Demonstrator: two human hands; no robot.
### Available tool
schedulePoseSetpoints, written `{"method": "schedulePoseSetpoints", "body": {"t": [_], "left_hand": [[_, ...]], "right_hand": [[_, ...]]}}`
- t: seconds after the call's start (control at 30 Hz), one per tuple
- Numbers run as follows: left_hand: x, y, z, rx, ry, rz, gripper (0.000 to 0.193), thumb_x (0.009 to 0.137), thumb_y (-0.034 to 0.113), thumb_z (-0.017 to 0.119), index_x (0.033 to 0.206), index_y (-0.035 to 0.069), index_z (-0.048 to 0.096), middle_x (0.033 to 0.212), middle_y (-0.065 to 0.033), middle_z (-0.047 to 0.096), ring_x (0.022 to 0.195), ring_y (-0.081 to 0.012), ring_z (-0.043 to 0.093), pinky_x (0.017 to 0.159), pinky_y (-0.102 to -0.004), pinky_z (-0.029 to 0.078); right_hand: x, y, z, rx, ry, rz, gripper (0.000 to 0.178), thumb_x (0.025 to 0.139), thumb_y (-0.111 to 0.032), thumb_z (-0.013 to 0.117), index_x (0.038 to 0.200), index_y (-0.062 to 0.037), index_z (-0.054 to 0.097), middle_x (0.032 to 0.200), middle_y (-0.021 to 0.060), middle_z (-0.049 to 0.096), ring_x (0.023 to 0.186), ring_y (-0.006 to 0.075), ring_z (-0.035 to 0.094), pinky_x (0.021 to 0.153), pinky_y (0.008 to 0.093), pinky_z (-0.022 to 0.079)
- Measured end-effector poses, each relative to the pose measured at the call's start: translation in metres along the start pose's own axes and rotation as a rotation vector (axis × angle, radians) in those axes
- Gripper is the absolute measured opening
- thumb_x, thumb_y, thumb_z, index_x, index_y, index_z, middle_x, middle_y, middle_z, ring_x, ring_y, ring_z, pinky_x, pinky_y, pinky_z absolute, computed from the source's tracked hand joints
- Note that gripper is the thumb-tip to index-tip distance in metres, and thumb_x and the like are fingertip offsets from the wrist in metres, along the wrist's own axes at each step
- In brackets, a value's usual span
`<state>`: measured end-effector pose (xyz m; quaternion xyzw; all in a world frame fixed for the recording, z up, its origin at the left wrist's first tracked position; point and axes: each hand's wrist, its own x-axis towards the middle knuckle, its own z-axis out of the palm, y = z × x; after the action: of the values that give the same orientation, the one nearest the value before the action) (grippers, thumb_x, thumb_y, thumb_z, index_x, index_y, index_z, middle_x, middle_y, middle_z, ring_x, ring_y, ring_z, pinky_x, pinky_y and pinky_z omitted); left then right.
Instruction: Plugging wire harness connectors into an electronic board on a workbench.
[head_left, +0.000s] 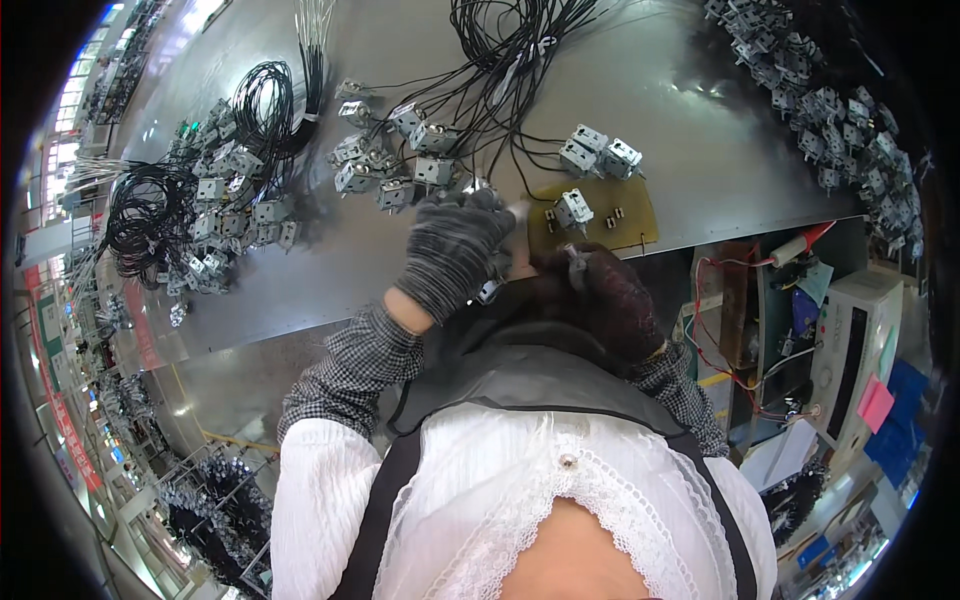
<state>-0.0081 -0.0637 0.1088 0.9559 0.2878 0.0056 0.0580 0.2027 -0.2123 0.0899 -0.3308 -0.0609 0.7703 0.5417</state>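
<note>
At the table's near edge, my left hand [455, 245], in a grey striped glove, is closed with its fingers curled. A small silver metal block [487, 291] shows just below it, and more metal lies at its fingertips; what is in the grip is mostly hidden. My right hand [608, 295], in a dark maroon glove, is closed with a small greyish metal piece [577, 262] between thumb and fingers. Just beyond it, a yellowish board [640, 205] with small metal pins carries one metal block [573, 208]. Two more blocks [600, 155] with black wires lie at the board's far edge.
Several wired metal blocks [395, 150] cluster beyond my left hand, joined to a black wire bundle [510, 50]. Another wired heap [225, 205] lies to the left. Loose blocks [830, 120] line the far right. Below the table's right end stand a whitish box-shaped device [862, 340] and a red-handled probe [800, 245].
</note>
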Motion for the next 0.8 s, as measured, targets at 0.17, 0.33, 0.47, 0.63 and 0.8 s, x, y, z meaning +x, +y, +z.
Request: {"method": "schedulePoseSetpoints", "body": {"t": [0.17, 0.33, 0.47, 0.63, 0.8], "left_hand": [[-0.002, -0.012, 0.032, 0.083, -0.005, 0.02, 0.059, 0.083, 0.028, 0.08, 0.138, 0.017, 0.066, 0.123, -0.0117, 0.07, 0.111, -0.0318, 0.067, 0.097, -0.0441, 0.051], [0.029, 0.003, 0.014, -0.131, 0.128, -0.013, 0.047, 0.092, 0.039, 0.076, 0.132, 0.014, 0.07, 0.11, -0.0124, 0.072, 0.093, -0.0291, 0.07, 0.084, -0.0429, 0.055], [0.051, 0.009, 0.034, -0.456, 0.185, -0.09, 0.045, 0.096, 0.051, 0.072, 0.119, 0.013, 0.076, 0.089, -0.0095, 0.073, 0.08, -0.0286, 0.07, 0.076, -0.0432, 0.054], [0.065, 0.004, 0.031, -0.464, 0.032, -0.087, 0.045, 0.094, 0.053, 0.074, 0.114, 0.012, 0.077, 0.086, -0.0094, 0.074, 0.082, -0.0292, 0.073, 0.076, -0.0436, 0.055], [0.065, 0.006, 0.031, -0.475, 0.003, -0.107, 0.044, 0.095, 0.052, 0.073, 0.115, 0.013, 0.077, 0.089, -0.0102, 0.076, 0.086, -0.0287, 0.074, 0.08, -0.0423, 0.056]], "right_hand": [[0.02, -0.005, -0.011, -0.54, 0.096, -0.197, 0.041, 0.11, -0.032, 0.055, 0.136, 0.0002, 0.059, 0.123, 0.0091, 0.065, 0.114, 0.0172, 0.062, 0.102, 0.0344, 0.051], [0.035, -0.023, -0.026, -0.737, 0.25, -0.351, 0.039, 0.11, -0.025, 0.054, 0.136, 0.0038, 0.058, 0.116, 0.0066, 0.067, 0.106, 0.0133, 0.062, 0.098, 0.03, 0.052], [0.041, -0.031, -0.019, -0.721, 0.319, -0.459, 0.037, 0.11, -0.023, 0.055, 0.137, 0.0028, 0.058, 0.113, 0.0066, 0.068, 0.102, 0.0139, 0.065, 0.094, 0.0303, 0.053], [0.02, -0.037, -0.027, -1.026, 0.398, -0.315, 0.033, 0.107, -0.02, 0.059, 0.133, -0.0001, 0.062, 0.102, 0.0084, 0.073, 0.096, 0.0158, 0.068, 0.087, 0.033, 0.055], [0.008, -0.015, -0.011, -1.345, 0.365, -0.535, 0.03, 0.097, -0.015, 0.073, 0.123, -0.0027, 0.064, 0.093, 0.0102, 0.071, 0.088, 0.0161, 0.068, 0.078, 0.0353, 0.056]]}}
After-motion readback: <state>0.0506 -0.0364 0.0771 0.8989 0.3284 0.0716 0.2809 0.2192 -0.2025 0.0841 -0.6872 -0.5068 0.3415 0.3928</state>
